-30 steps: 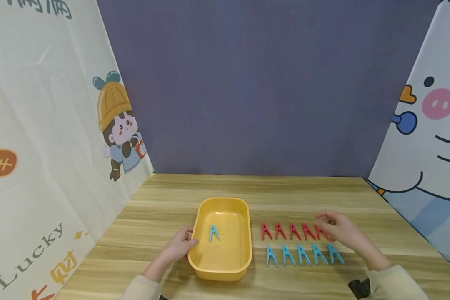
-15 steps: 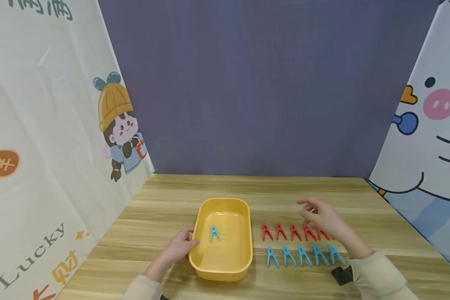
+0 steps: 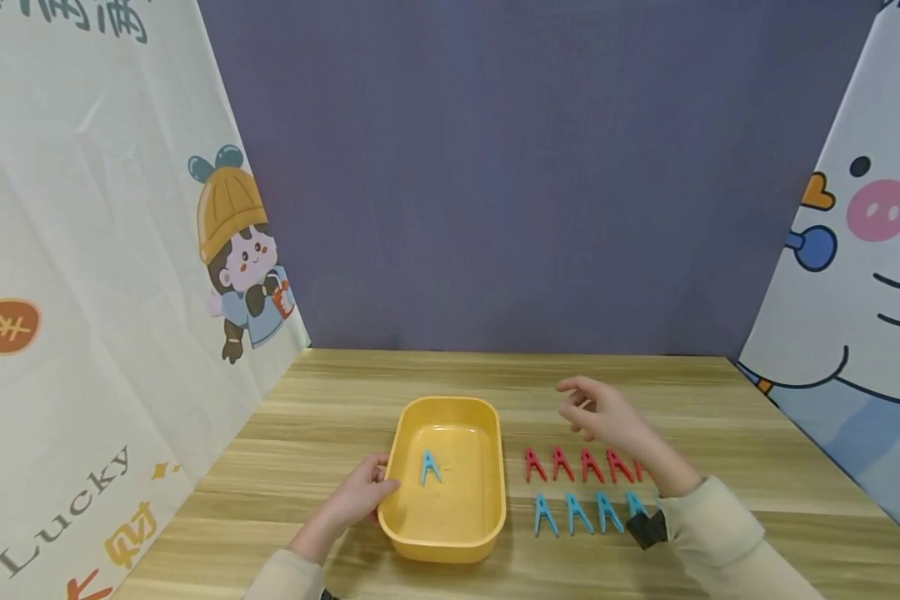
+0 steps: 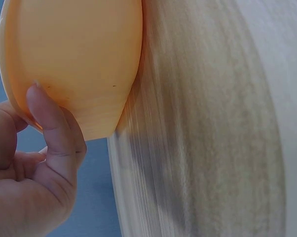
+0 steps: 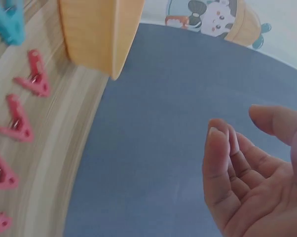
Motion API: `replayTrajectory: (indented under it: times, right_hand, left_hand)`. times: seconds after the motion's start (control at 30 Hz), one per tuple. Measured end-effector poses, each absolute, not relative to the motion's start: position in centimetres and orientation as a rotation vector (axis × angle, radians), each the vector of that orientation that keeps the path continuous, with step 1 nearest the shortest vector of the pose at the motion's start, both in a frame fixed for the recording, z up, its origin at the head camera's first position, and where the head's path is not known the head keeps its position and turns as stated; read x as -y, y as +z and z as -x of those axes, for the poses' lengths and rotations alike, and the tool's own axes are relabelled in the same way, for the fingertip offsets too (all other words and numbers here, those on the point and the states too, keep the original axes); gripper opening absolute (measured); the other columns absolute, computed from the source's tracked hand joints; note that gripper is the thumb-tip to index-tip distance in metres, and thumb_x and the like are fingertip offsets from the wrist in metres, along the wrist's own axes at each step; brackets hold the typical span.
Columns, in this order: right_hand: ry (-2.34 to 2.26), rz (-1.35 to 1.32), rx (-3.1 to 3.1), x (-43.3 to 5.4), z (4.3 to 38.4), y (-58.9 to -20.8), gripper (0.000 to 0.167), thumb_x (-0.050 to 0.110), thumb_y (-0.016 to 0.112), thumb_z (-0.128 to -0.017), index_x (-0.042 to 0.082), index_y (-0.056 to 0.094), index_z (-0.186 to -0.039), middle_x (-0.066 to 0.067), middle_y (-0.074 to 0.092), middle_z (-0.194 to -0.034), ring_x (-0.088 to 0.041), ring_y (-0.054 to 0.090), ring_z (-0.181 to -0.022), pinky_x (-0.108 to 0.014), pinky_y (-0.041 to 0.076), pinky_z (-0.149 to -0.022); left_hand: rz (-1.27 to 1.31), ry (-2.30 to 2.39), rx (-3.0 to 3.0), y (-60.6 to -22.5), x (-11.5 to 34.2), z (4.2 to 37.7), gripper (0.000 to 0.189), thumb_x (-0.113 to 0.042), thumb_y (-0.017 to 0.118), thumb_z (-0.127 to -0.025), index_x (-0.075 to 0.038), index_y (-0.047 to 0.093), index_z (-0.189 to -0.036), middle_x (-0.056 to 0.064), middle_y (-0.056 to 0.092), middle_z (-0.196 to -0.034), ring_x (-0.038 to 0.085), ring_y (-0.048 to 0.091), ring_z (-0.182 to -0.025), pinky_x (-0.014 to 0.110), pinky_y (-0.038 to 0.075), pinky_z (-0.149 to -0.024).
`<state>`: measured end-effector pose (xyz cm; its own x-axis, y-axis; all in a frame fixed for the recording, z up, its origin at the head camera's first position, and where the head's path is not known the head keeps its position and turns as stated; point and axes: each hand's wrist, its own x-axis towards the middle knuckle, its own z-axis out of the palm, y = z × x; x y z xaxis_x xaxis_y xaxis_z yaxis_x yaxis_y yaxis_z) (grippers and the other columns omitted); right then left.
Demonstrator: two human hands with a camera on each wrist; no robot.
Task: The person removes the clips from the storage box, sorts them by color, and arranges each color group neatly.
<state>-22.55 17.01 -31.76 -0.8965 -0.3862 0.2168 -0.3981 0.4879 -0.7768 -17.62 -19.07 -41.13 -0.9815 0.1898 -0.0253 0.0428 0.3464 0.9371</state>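
My left hand grips the left rim of a yellow plastic tub, thumb inside and fingers against the outer wall in the left wrist view. A single blue clothespin lies on the tub's floor. My right hand hovers above the far side of a row of red clothespins, its fingers loosely bent. Nothing sits between thumb and fingertips in the right wrist view. Nearer to me runs a row of blue clothespins, its right end covered by my right sleeve.
Both rows lie on a wood-grain table, right of the tub. A dark blue-grey panel rises behind the table. Printed white cloths hang along the left and right sides.
My right hand has moved left and away from me, from the right end of the red row towards the tub, with nothing in it. The left hand and the tub have stayed put.
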Motion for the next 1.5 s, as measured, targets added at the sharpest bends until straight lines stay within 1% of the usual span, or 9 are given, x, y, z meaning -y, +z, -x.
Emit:
replayTrajectory:
  times: [0.13,0.27,0.43,0.6,0.7,0.8,0.97,1.23,1.5]
  right_hand:
    - [1.419,-0.763,2.682,-15.5,22.8,-31.4,0.039,0.019,0.057,-0.092,0.0,0.048,-0.125,-0.014,0.056,-0.093,-0.02,0.058,-0.071,-0.036,0.052,-0.057]
    - [1.387,-0.802,2.668,-14.1,23.1,-31.2,0.037,0.018,0.057,-0.091,0.001,0.05,-0.124,-0.011,0.057,-0.091,-0.019,0.058,-0.069,-0.034,0.052,-0.055]
    - [1.422,-0.801,2.671,-12.6,23.5,-30.8,0.038,0.017,0.057,-0.091,0.002,0.05,-0.125,-0.008,0.056,-0.092,-0.018,0.058,-0.071,-0.037,0.052,-0.057]
    - [1.465,-0.827,2.682,-10.9,23.9,-30.7,0.036,0.013,0.056,-0.091,0.002,0.05,-0.125,-0.009,0.056,-0.092,-0.025,0.059,-0.073,-0.04,0.053,-0.058]
    - [1.48,-0.859,2.692,-9.7,24.1,-30.8,0.035,0.012,0.056,-0.091,0.001,0.05,-0.124,-0.009,0.056,-0.09,-0.024,0.059,-0.071,-0.039,0.053,-0.058]
    - [1.506,-0.877,2.705,-8.5,24.5,-31.1,0.034,0.012,0.056,-0.091,0.0,0.051,-0.123,-0.008,0.055,-0.088,-0.021,0.058,-0.068,-0.037,0.052,-0.056]
    - [1.524,-0.881,2.731,-6.8,25.2,-31.9,0.031,0.01,0.057,-0.09,0.0,0.054,-0.119,-0.009,0.055,-0.085,-0.025,0.057,-0.067,-0.037,0.052,-0.054]
    - [1.493,-0.825,2.823,-4.3,26.2,-33.5,0.027,0.012,0.059,-0.089,0.001,0.057,-0.114,-0.008,0.054,-0.082,-0.026,0.058,-0.063,-0.031,0.049,-0.049]
    - [1.457,-0.86,2.9,-2.6,26.5,-34.3,0.028,0.014,0.06,-0.089,0.0,0.057,-0.113,-0.008,0.055,-0.082,-0.03,0.059,-0.066,-0.039,0.052,-0.053]
  left_hand:
    - [-0.212,1.719,-2.458,-41.2,19.2,17.6,0.044,-0.005,0.05,-0.091,0.014,0.032,-0.127,0.017,0.051,-0.087,0.022,0.059,-0.06,0.034,0.052,-0.046]
    - [-0.214,1.729,-2.443,-41.3,19.3,17.7,0.044,-0.005,0.049,-0.092,0.014,0.031,-0.128,0.018,0.051,-0.088,0.025,0.06,-0.061,0.036,0.052,-0.047]
    - [-0.216,1.729,-2.449,-41.5,19.3,17.8,0.044,-0.004,0.049,-0.092,0.014,0.031,-0.128,0.018,0.051,-0.089,0.026,0.06,-0.061,0.036,0.052,-0.046]
    - [-0.214,1.732,-2.452,-41.6,19.3,17.9,0.044,-0.004,0.05,-0.091,0.014,0.031,-0.127,0.018,0.05,-0.088,0.025,0.06,-0.061,0.035,0.052,-0.045]
    - [-0.219,1.733,-2.452,-41.6,19.4,17.8,0.044,-0.005,0.05,-0.091,0.014,0.032,-0.127,0.017,0.05,-0.087,0.024,0.059,-0.06,0.034,0.052,-0.045]
    - [-0.219,1.731,-2.457,-41.5,19.5,17.8,0.044,-0.005,0.05,-0.09,0.014,0.032,-0.127,0.017,0.05,-0.086,0.023,0.059,-0.06,0.033,0.052,-0.045]
    - [-0.207,1.736,-2.452,-41.5,19.3,17.7,0.044,-0.005,0.05,-0.09,0.013,0.033,-0.127,0.016,0.05,-0.087,0.022,0.059,-0.061,0.033,0.052,-0.046]
    - [-0.212,1.744,-2.454,-41.4,19.2,17.6,0.044,-0.005,0.05,-0.091,0.013,0.033,-0.126,0.017,0.051,-0.087,0.024,0.06,-0.062,0.034,0.052,-0.046]
    - [-0.195,1.737,-2.473,-41.5,19.0,17.6,0.044,-0.006,0.052,-0.089,0.012,0.034,-0.126,0.013,0.05,-0.086,0.022,0.059,-0.059,0.033,0.051,-0.046]
